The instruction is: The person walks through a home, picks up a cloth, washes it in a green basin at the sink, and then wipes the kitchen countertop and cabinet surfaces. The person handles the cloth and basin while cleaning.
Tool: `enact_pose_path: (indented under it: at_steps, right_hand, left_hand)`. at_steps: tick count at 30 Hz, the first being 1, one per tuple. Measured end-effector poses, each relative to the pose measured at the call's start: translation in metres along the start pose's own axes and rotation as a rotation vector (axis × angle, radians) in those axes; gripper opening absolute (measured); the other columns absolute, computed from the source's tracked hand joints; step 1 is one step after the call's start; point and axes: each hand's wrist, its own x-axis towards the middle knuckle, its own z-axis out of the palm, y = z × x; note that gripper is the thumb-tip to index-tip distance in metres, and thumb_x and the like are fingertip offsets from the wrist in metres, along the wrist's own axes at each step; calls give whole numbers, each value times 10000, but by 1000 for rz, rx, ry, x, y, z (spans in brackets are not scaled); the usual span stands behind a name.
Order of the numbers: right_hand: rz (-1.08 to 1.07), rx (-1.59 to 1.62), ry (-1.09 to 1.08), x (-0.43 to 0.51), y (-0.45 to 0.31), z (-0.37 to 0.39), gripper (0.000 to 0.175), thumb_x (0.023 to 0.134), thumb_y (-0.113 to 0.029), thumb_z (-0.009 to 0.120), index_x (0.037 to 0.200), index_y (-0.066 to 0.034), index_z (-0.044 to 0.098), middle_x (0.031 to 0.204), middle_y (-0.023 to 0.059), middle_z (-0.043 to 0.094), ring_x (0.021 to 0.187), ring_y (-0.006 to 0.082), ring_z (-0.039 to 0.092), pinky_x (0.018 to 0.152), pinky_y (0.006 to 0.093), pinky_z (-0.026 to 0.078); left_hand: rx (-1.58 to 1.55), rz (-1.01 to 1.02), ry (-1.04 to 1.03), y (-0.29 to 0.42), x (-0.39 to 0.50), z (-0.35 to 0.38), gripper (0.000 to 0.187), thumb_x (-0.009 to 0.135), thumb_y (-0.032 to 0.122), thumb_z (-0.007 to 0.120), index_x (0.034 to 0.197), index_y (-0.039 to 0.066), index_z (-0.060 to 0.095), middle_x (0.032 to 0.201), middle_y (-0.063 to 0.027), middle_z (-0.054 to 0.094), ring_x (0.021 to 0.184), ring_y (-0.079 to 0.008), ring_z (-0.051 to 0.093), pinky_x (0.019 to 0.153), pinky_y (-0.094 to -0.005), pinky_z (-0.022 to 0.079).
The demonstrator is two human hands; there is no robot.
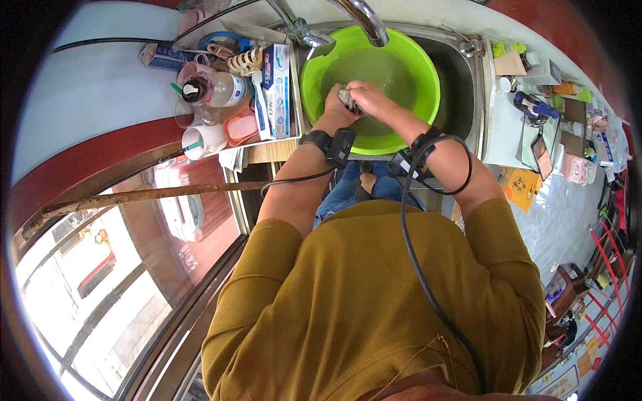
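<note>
A lime-green plastic basin (432, 90) sits in a metal sink (454, 108), with cloudy water (396, 72) inside it. Over the water, my left hand (338, 108) and my right hand (373, 98) meet near the basin's left side. Between them they grip a wet, greyish bunched cloth (347, 99), mostly hidden by the fingers. A chrome faucet (368, 25) reaches over the basin's far rim, and no stream of water shows under its spout.
Left of the sink stand a toothpaste box (276, 90), a clear pump bottle (228, 90), a white cup (204, 140) and a pink soap dish (241, 126). A phone (541, 155) and several small containers crowd the right counter. A black cable (414, 250) hangs from my right wrist.
</note>
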Motion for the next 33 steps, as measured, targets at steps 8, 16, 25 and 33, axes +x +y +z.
enact_pose_path:
  at_steps: [8, 16, 25, 33]
  right_hand:
    - [7, -481, 164, -17, -45, 4, 376, 855, -420, 493, 733, -73, 573, 735, 160, 607, 695, 368, 583, 587, 446, 458]
    - [123, -691, 176, 10, -2, -18, 348, 864, -383, 446, 812, -94, 634, 768, 141, 636, 732, 353, 612, 644, 450, 486]
    - [433, -700, 194, 20, 32, -53, 297, 877, -265, 468, 1023, -59, 625, 1057, 175, 609, 946, 344, 595, 752, 445, 498]
    - [406, -837, 355, 27, 50, -33, 444, 818, -201, 579, 1229, -67, 478, 988, 238, 604, 875, 379, 596, 810, 436, 489]
  left_hand:
    - [25, -53, -362, -4, 11, -8, 296, 914, 350, 431, 1116, 179, 564, 1168, -75, 570, 1086, -241, 521, 904, -447, 422]
    - [100, 25, 1, -10, -30, 42, 294, 919, 366, 435, 1027, 129, 571, 1008, -74, 629, 895, -252, 616, 779, -455, 500]
    - [150, 166, 117, 11, -16, 9, 355, 884, 261, 521, 1165, 50, 469, 1197, -142, 502, 1106, -320, 495, 906, -513, 413]
    - [285, 94, 268, 5, -21, 5, 587, 889, 359, 493, 1385, 129, 281, 1434, -134, 226, 1253, -412, 299, 992, -606, 248]
